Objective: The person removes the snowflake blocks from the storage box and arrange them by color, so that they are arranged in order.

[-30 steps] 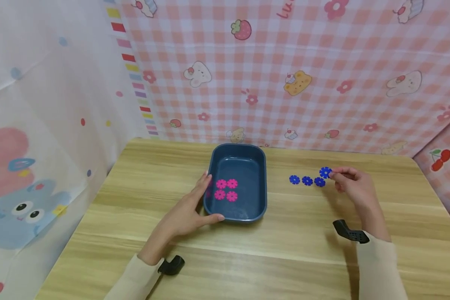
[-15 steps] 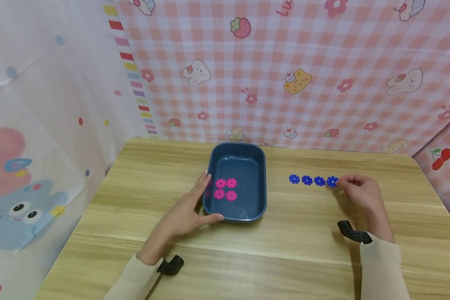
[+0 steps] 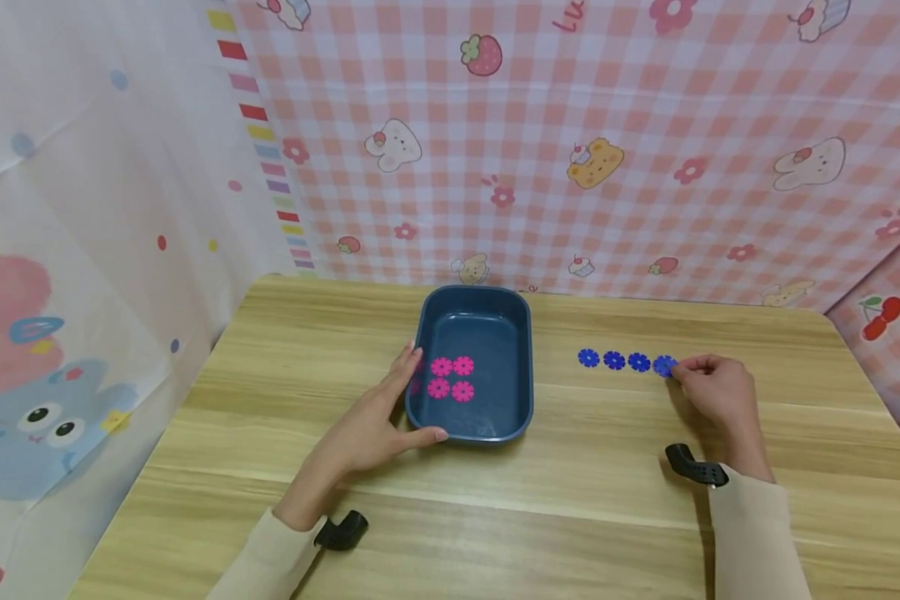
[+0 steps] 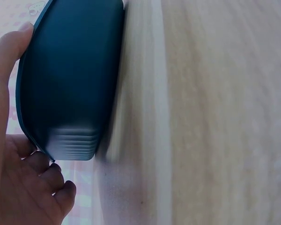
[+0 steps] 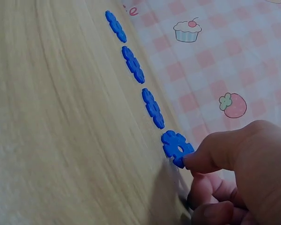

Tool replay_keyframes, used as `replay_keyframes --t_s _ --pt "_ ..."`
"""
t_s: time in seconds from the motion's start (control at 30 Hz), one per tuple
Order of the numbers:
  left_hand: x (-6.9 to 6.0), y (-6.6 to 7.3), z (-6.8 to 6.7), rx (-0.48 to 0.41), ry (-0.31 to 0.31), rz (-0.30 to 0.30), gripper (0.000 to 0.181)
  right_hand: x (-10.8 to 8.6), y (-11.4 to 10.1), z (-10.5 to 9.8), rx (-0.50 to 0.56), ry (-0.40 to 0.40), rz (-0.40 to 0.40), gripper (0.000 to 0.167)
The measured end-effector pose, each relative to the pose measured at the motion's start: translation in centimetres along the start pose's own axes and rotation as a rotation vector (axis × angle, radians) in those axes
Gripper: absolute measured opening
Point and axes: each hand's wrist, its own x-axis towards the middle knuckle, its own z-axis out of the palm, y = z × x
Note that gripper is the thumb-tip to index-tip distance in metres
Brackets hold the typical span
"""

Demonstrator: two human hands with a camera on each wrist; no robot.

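Note:
My left hand (image 3: pixel 371 425) holds the near left corner of a dark blue rectangular tray (image 3: pixel 498 333), fingers along its left side and thumb on its front rim. Several pink notched plastic discs (image 3: pixel 462 392) lie in two rows inside. To the tray's right, my right hand (image 3: pixel 720 392) pinches a blue notched disc (image 3: pixel 663 365) between thumb and finger. In the right wrist view this blue disc (image 5: pixel 171 143) is tilted, its near edge raised. It ends a row of similar blue discs, the nearest of them a flat blue disc (image 3: pixel 639 362).
The wooden table (image 3: pixel 495 517) carries the tray and discs. A pink checked cloth (image 3: pixel 540 225) hangs behind its back edge, and a white printed cloth (image 3: pixel 120 250) hangs at the left. Black wrist mounts (image 3: pixel 342 531) sit at both cuffs.
My right hand has moved the pinched blue disc to the right and down, from above the third disc to the row's right end. The left hand and tray hold still.

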Motion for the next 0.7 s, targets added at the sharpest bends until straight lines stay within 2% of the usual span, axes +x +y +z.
replay_keyframes --t_s 0.43,0.7 --pt "-0.03 -0.07 -0.02 -0.008 0.001 0.005 0.12 0.05 -0.55 0.14 -0.008 0.027 0.059 0.043" --pt "0.0 0.02 -0.03 -0.018 -0.009 0.004 0.12 0.07 -0.27 0.25 -0.002 0.056 0.058 0.04"
